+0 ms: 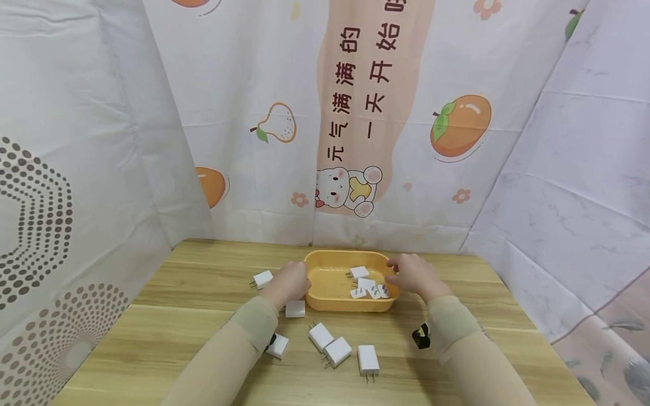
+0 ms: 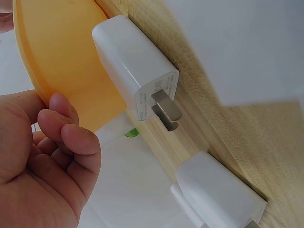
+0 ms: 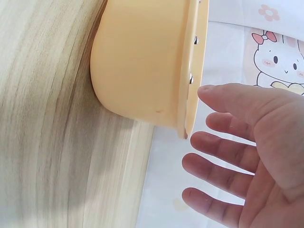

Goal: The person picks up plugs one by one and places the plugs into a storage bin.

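A yellow plastic tub (image 1: 350, 305) sits towards the back of the wooden table, with several white charger plugs (image 1: 358, 272) lying in its right half. At its left end my left hand (image 1: 288, 282) pinches the rim; in the left wrist view the curled fingers (image 2: 78, 140) meet the tub's edge. My right hand (image 1: 413, 273) is at the opposite end, its fingers loosely spread. In the right wrist view, the thumb tip is right at the tub's rim (image 3: 185, 95) and the other fingers extend beside it. A charger plug (image 2: 135, 66) lies close beside the left hand.
More charger plugs lie on the table (image 1: 203, 293): one (image 1: 263, 278) left of the left hand, one (image 1: 295, 309) under the tub's left corner, and several nearer the front, including one (image 1: 368, 359) with prongs forward. A printed curtain (image 1: 254, 186) hangs behind the table.
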`<action>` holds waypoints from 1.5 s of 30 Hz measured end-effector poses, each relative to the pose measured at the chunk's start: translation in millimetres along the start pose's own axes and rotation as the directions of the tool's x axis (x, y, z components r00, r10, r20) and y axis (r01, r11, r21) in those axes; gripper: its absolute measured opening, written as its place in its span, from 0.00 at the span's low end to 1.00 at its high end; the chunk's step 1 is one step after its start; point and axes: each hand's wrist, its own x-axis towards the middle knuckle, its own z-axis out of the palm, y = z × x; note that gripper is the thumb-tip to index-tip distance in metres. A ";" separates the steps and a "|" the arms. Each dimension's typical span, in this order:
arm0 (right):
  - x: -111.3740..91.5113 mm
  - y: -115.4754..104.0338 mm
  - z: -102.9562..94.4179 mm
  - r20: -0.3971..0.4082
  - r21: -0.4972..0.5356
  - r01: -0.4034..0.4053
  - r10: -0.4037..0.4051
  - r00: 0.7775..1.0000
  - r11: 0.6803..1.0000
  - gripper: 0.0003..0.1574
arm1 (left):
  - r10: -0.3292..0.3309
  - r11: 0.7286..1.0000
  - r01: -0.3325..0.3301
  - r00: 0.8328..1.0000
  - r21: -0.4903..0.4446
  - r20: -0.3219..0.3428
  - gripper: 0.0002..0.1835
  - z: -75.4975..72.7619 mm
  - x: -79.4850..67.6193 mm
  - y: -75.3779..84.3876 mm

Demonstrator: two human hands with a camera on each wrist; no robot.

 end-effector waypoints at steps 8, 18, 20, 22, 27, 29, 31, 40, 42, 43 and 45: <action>-0.6 1.0 2.3 -0.011 -0.002 0.013 -0.013 1.000 1.000 0.26 | 0.009 1.000 -0.009 1.000 0.004 -0.004 0.04 1.9 1.1 -1.6; -2.1 2.0 1.6 -0.014 0.014 0.018 -0.018 1.000 1.000 0.27 | 0.009 1.000 -0.009 1.000 -0.005 -0.007 0.04 2.7 1.7 -2.8; -2.8 2.0 1.1 -0.014 0.018 0.018 -0.018 1.000 1.000 0.27 | 0.007 1.000 -0.007 1.000 -0.004 -0.007 0.05 1.9 1.0 -2.2; -3.8 1.7 0.2 -0.012 0.022 0.016 -0.016 1.000 1.000 0.27 | 0.004 1.000 -0.004 1.000 -0.005 -0.006 0.05 1.3 0.7 -1.8; -6.5 0.9 -3.0 -0.010 0.030 0.010 -0.010 1.000 1.000 0.27 | -0.004 1.000 0.004 1.000 -0.012 0.001 0.04 1.4 0.4 -1.3; -7.5 0.6 -4.6 -0.014 0.032 0.013 -0.013 1.000 0.999 0.27 | -0.006 1.000 0.006 1.000 -0.013 0.002 0.04 1.4 0.1 -1.0; -8.8 0.3 -6.4 -0.021 0.035 0.019 -0.018 1.000 0.999 0.26 | -0.009 1.000 0.009 1.000 -0.017 0.002 0.04 1.4 0.0 -0.7; -18.9 -2.2 -15.9 -0.055 0.025 0.072 -0.070 0.996 0.997 0.26 | 0.003 1.000 -0.003 1.000 -0.020 -0.003 0.04 1.8 0.8 -1.3; -21.6 -2.6 -17.2 -0.062 0.023 0.086 -0.084 0.994 0.996 0.26 | 0.006 1.000 -0.006 1.000 -0.023 -0.005 0.03 1.9 0.7 -1.7; -22.9 -2.6 -17.6 -0.064 0.024 0.094 -0.093 0.994 0.995 0.26 | 0.006 1.000 -0.006 1.000 -0.024 -0.005 0.03 1.8 0.6 -1.7; -25.3 -3.3 -18.1 -0.067 0.027 0.107 -0.105 0.992 0.994 0.26 | 0.006 1.000 -0.006 1.000 -0.025 -0.005 0.04 1.9 0.5 -1.9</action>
